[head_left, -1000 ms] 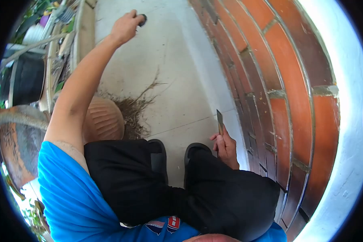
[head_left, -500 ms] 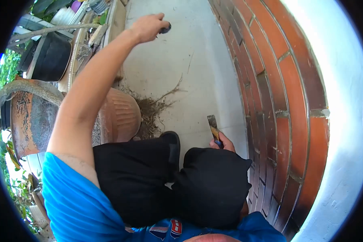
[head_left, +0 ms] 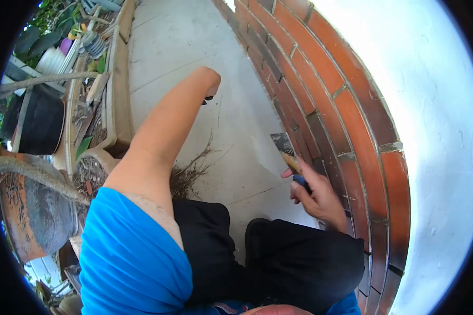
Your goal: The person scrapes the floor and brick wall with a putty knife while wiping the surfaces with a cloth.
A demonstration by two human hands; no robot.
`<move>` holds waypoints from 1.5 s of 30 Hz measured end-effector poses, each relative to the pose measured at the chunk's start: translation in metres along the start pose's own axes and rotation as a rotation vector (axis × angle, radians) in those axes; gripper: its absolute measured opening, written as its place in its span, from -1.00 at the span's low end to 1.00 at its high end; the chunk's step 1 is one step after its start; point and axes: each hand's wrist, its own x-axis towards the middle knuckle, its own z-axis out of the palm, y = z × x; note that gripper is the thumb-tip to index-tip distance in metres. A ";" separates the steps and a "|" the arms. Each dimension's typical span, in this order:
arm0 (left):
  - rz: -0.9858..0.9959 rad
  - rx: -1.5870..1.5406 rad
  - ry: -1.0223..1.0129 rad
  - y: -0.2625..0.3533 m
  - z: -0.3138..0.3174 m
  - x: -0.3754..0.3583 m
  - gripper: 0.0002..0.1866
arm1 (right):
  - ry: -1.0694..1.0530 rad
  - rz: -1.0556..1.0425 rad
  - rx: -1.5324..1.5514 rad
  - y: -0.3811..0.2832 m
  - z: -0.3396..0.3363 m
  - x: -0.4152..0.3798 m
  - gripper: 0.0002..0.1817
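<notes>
My left hand [head_left: 211,83] is stretched out low over the pale floor [head_left: 242,131], its fingers turned mostly away from view. A small black object [head_left: 209,98] shows beneath it; its kind I cannot make out. On the right, my right hand [head_left: 320,198] is closed around the blue and yellow handle of a putty knife [head_left: 284,145]. Its flat, stained blade points up toward the foot of the brick wall [head_left: 352,157]. Dry roots with soil [head_left: 188,178] lie on the floor under my left arm, partly hidden by it and my knee.
Planters line the left side: a black pot [head_left: 42,121], a weathered clay pot [head_left: 37,210] and a long trough [head_left: 120,79]. A thick woody stem [head_left: 42,178] crosses over them. The brick wall, white above, bounds the right.
My left hand has come back toward me and turned wrist-up. The right hand has moved forward and right with the putty knife, nearer the wall. My view and knees have shifted.
</notes>
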 end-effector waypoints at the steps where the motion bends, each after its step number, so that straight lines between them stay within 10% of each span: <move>1: -0.020 0.016 -0.040 0.012 -0.008 -0.006 -0.81 | 0.035 -0.029 -0.090 -0.013 -0.009 0.003 -0.31; 6: -0.034 -0.417 0.198 0.075 -0.013 0.088 -0.62 | 0.200 -0.074 -0.287 -0.110 -0.037 0.018 -0.42; 8: 0.022 -0.382 0.299 0.090 -0.035 0.002 -0.58 | 0.247 -0.087 -0.356 -0.147 -0.044 0.023 -0.44; 15: -0.035 -0.008 -0.270 0.138 -0.077 0.024 -0.68 | 0.286 -0.147 -0.390 -0.175 -0.085 0.052 -0.44; 33: -0.043 0.085 -0.376 0.128 -0.084 0.037 -0.66 | 0.405 -0.109 -0.340 -0.149 -0.092 0.047 -0.62; 45: 0.101 -0.499 0.469 0.018 -0.019 0.032 -0.70 | 0.513 -0.170 -0.340 -0.134 -0.107 0.045 -0.69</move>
